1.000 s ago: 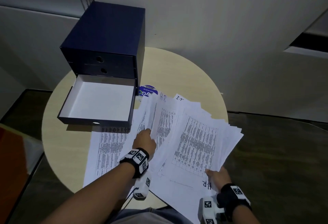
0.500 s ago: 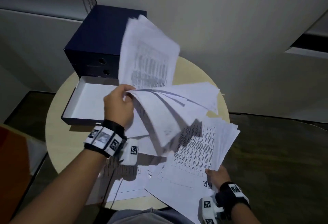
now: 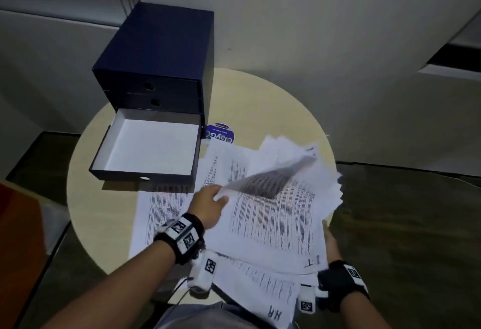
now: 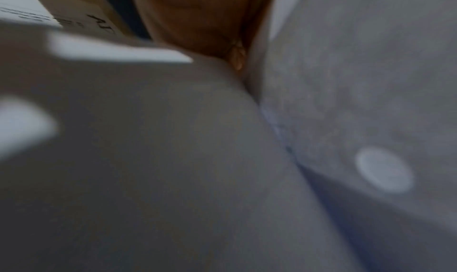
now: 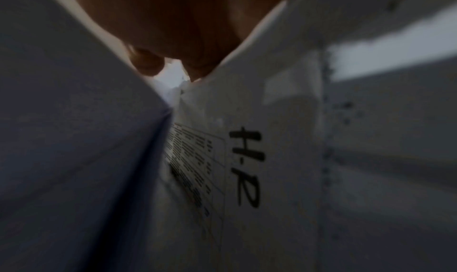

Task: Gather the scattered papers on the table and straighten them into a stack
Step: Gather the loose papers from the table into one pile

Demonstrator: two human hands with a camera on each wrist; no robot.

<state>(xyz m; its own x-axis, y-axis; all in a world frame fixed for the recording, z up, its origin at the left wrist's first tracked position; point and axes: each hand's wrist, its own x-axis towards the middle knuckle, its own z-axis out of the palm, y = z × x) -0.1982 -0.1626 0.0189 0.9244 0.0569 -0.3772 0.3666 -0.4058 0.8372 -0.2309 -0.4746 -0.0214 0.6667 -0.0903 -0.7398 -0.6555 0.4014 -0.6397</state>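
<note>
Sitting at the back left of the desk (image 3: 260, 99): drawer box (image 3: 161, 50), bottom drawer (image 3: 148, 151) sticking out toward the front. Peeking out just right of that drawer: a sticker (image 3: 221, 133). Sprawling over the front right: papers (image 3: 273, 214), overlapping, with one sheet (image 3: 161, 214) lying left of them, tucked under the drawer's front edge.

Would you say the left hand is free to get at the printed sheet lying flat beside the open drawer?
Probably not yet: the left hand grips a blurred sheet, though the flat sheet lies uncovered beside its wrist.
</note>
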